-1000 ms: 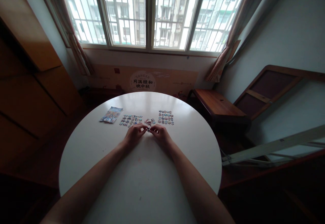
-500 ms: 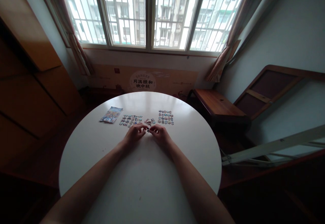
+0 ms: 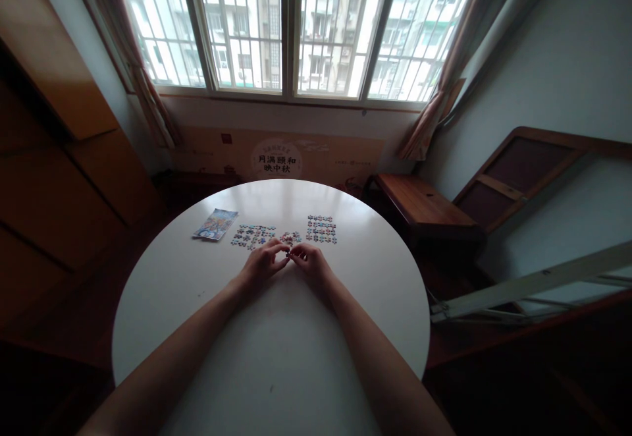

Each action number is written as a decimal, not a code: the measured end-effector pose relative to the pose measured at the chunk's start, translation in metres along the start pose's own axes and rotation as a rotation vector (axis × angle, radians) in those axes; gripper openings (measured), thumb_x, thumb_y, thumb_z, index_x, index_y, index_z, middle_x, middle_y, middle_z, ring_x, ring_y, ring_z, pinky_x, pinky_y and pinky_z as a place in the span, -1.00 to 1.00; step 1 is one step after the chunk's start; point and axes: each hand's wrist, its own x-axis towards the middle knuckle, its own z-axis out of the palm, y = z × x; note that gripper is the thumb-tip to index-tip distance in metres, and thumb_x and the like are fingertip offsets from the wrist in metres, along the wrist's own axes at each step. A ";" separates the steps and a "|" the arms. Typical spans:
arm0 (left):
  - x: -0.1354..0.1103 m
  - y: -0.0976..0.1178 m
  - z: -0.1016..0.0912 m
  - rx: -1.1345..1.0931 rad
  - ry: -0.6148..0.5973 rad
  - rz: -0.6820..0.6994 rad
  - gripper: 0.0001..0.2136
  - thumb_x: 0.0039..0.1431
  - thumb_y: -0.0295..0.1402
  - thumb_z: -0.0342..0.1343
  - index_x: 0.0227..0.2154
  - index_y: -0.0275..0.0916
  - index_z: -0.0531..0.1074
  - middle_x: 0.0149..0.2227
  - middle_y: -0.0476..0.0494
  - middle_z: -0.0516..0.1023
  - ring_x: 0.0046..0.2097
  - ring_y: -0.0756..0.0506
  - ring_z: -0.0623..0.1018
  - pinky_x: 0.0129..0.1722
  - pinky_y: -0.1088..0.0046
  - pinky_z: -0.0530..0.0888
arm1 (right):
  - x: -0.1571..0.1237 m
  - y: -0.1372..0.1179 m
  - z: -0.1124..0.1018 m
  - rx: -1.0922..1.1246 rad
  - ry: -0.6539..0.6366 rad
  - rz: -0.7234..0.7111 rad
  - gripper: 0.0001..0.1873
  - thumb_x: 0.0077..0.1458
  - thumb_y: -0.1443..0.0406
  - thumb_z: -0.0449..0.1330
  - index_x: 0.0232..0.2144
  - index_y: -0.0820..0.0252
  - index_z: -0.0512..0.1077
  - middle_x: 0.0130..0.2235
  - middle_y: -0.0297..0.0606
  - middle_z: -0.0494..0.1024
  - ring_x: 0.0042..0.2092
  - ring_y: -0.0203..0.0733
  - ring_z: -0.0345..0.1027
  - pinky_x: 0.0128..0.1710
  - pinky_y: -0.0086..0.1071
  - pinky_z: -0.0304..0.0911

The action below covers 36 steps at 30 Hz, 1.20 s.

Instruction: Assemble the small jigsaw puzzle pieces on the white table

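Observation:
Over the middle of the white round table (image 3: pixel 276 344), my left hand (image 3: pixel 266 259) and my right hand (image 3: pixel 309 259) meet fingertip to fingertip. Between them is a small dark jigsaw puzzle piece (image 3: pixel 288 252), pinched by the fingers of both. Just beyond lies a small heap of loose puzzle pieces (image 3: pixel 290 238). Left of the heap, partly behind my left hand, several pieces are spread in rows (image 3: pixel 251 234). To the right, more pieces form neat rows (image 3: pixel 321 229).
A colourful picture sheet (image 3: pixel 216 224) rests on the table's far left. Behind the table stands a printed banner or box (image 3: pixel 197 143) below the barred window. A wooden bench (image 3: pixel 419 200) is at the right, with a leaning wooden frame (image 3: pixel 518 166) beside it.
Both hands stay in nearly the same place with the puzzle piece between them; only the fingers shift slightly. The view tilts very little.

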 end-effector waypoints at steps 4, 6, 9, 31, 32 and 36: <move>0.001 0.008 -0.005 0.118 -0.007 -0.007 -0.79 0.15 -0.29 0.04 -0.16 -0.11 0.45 -0.16 -0.03 0.48 -0.42 0.06 0.45 -0.39 0.56 0.36 | 0.000 -0.002 -0.001 0.009 -0.010 0.008 -0.89 0.02 0.32 0.17 -0.37 0.21 0.48 -0.42 -0.29 0.51 -0.42 -0.32 0.33 -0.38 -0.46 0.22; 0.002 0.009 -0.013 0.191 -0.016 -0.022 -0.78 0.13 -0.30 0.04 -0.16 -0.10 0.45 -0.15 -0.04 0.48 -0.40 0.04 0.47 -0.39 0.54 0.35 | 0.000 -0.002 -0.002 0.011 -0.003 0.024 -0.86 0.02 0.32 0.17 -0.34 0.23 0.48 -0.43 -0.29 0.50 -0.44 -0.32 0.31 -0.39 -0.47 0.22; 0.004 0.001 -0.030 0.271 -0.063 -0.064 -0.79 0.11 -0.27 0.04 -0.21 -0.12 0.47 -0.18 -0.04 0.48 -0.40 0.01 0.48 -0.42 0.53 0.34 | 0.001 -0.001 -0.001 -0.006 0.003 0.056 -0.82 0.02 0.31 0.16 -0.29 0.23 0.47 -0.44 -0.30 0.49 -0.45 -0.33 0.29 -0.38 -0.46 0.22; 0.000 -0.040 -0.060 0.235 -0.221 -0.221 -0.79 -0.01 -0.25 0.10 -0.30 -0.10 0.53 -0.16 -0.02 0.46 -0.22 -0.07 0.50 -0.29 0.52 0.34 | -0.001 -0.001 -0.001 -0.056 -0.032 0.080 -0.80 0.03 0.30 0.11 -0.28 0.21 0.47 -0.46 -0.33 0.47 -0.45 -0.33 0.26 -0.39 -0.48 0.16; 0.000 -0.040 -0.060 0.241 -0.223 -0.230 -0.80 0.00 -0.25 0.09 -0.32 -0.10 0.53 -0.18 -0.02 0.46 -0.23 -0.07 0.50 -0.30 0.52 0.34 | -0.001 -0.001 -0.001 -0.055 -0.034 0.084 -0.80 0.03 0.30 0.11 -0.27 0.21 0.47 -0.46 -0.33 0.47 -0.46 -0.34 0.26 -0.39 -0.47 0.17; 0.000 -0.040 -0.058 0.241 -0.216 -0.251 -0.82 0.02 -0.25 0.07 -0.34 -0.11 0.54 -0.19 -0.02 0.48 -0.25 -0.06 0.50 -0.32 0.51 0.34 | -0.001 -0.002 -0.001 -0.052 -0.042 0.090 -0.78 0.03 0.30 0.12 -0.25 0.22 0.47 -0.46 -0.33 0.47 -0.46 -0.34 0.26 -0.37 -0.47 0.17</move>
